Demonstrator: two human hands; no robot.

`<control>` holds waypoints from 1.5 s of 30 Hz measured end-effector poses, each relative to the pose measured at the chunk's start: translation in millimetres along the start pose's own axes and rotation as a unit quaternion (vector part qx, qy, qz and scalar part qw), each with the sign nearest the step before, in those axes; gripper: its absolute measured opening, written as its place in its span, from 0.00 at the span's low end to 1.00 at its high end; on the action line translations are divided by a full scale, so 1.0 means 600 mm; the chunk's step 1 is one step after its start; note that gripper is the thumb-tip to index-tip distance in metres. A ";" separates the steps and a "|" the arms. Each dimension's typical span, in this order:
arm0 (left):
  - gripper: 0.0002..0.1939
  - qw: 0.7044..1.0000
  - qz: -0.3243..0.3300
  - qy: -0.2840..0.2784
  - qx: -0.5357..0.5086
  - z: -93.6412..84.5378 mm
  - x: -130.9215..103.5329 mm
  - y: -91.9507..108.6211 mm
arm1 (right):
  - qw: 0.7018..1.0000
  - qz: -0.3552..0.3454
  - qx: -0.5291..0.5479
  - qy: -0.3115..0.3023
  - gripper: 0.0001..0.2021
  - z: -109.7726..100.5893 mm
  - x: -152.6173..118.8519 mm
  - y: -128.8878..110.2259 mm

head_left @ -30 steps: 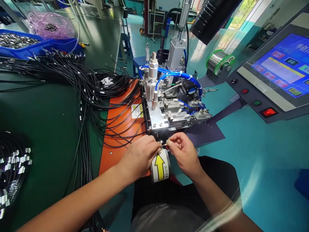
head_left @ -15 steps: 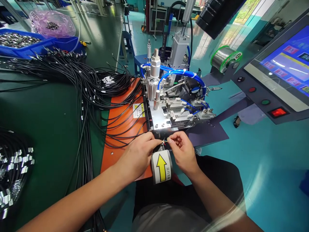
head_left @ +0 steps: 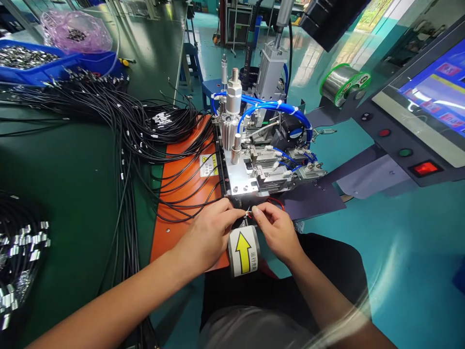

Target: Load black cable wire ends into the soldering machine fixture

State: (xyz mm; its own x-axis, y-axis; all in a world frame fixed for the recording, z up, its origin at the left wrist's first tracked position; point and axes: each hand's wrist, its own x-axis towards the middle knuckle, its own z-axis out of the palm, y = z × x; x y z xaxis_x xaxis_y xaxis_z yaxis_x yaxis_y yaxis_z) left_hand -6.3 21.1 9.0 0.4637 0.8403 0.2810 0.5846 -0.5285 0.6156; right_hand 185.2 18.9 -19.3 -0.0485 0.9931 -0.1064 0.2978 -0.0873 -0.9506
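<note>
My left hand (head_left: 214, 225) is closed in a pinch just in front of the machine's lower edge. Between its thumb and forefinger is the end of a black cable, from which thin coloured wires (head_left: 248, 213) stick out. My right hand (head_left: 276, 230) meets it from the other side, thumb and forefinger pressed together on these fine wires. A red wire (head_left: 278, 201) curves behind the right fingers. Right below the hands is a round part with a yellow arrow label (head_left: 243, 252). Black cables (head_left: 178, 196) run over the orange plate (head_left: 172, 242) towards my left hand.
The machine (head_left: 250, 145) with blue air hoses stands directly ahead. A solder wire spool (head_left: 339, 85) and a control panel (head_left: 407, 140) are to the right. Bundled cables (head_left: 123, 116), a blue bin (head_left: 43, 70) of metal parts and a pink bag (head_left: 74, 31) lie left.
My right fingers have shifted slightly at the wires, and a red wire now shows behind them. My left hand stays in place. The view has turned a little.
</note>
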 end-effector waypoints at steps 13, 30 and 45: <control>0.13 1.000 -0.014 0.003 0.025 0.000 0.000 0.001 | 0.999 0.016 0.023 0.016 0.16 0.005 0.003 0.001; 0.11 0.999 -0.010 -0.001 0.030 -0.007 0.002 0.010 | 0.987 0.026 0.153 -0.040 0.12 0.000 0.000 -0.019; 0.11 0.940 -0.267 0.038 0.210 -0.278 -0.063 0.023 | 0.999 -0.032 -0.001 -0.018 0.14 -0.026 -0.023 -0.017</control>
State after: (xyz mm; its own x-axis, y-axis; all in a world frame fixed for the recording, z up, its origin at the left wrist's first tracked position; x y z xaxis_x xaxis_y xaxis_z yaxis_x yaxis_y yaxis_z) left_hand -126.8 2.3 129.4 -0.0093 0.9970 0.0764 0.9389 -0.0176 0.3438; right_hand 197.5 7.5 -3.6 -0.1010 0.9934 -0.0550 0.2941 -0.0230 -0.9555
